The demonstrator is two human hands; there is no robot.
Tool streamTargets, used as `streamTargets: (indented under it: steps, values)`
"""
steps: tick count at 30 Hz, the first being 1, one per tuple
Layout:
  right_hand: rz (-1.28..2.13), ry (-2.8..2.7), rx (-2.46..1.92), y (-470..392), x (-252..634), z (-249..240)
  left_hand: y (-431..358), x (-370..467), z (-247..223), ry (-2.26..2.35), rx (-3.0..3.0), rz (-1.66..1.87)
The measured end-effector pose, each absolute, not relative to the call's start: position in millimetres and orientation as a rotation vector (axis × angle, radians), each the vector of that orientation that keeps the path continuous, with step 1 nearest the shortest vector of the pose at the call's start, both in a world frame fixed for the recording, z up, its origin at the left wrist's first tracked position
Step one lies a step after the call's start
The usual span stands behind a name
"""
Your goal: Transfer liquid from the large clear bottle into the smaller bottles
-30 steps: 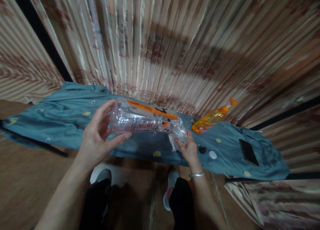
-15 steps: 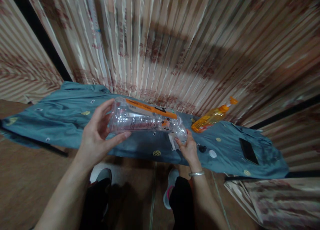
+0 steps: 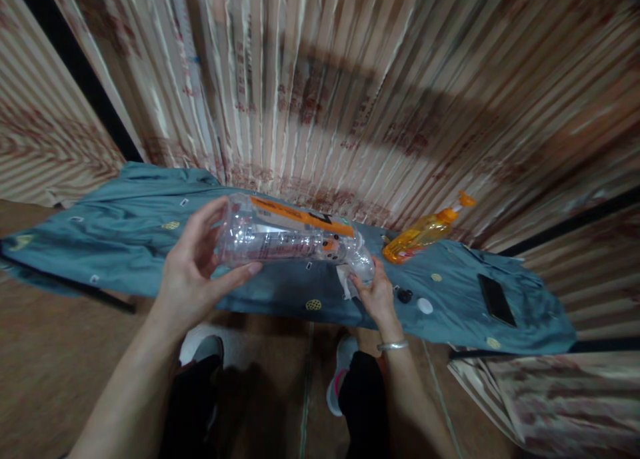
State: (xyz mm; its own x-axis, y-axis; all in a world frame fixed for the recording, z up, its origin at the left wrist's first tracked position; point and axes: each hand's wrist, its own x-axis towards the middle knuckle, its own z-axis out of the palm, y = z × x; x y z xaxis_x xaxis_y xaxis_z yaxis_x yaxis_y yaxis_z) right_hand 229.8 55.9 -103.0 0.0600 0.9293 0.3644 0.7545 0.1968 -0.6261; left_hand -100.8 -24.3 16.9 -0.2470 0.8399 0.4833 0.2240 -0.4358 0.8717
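Note:
A clear plastic bottle (image 3: 295,236) with an orange label lies sideways between my hands, above a cloth-covered bench. My left hand (image 3: 197,266) is closed around its base end, thumb along the near side. At the neck end, my right hand (image 3: 377,289) grips the bottle; a white tissue-like piece (image 3: 346,282) hangs beside those fingers, and I cannot tell whether they hold it too. Right of my right hand lie a small black object (image 3: 405,296) and a white round cap (image 3: 425,306).
Green-blue patterned cloth (image 3: 270,286) covers the narrow bench. An orange pump bottle (image 3: 420,238) leans at the back right, and a dark phone (image 3: 497,300) lies near the right end. Striped curtain (image 3: 320,99) hangs behind. Black poles (image 3: 75,66) flank the bench.

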Motion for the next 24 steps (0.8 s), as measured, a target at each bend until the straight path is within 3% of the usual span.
streamTargets:
  steps: [24]
  values:
    - [0.284,-1.737,-1.581,55.9,228.5,-103.0,-23.2,-101.8,14.1,1.286,1.557,1.734]
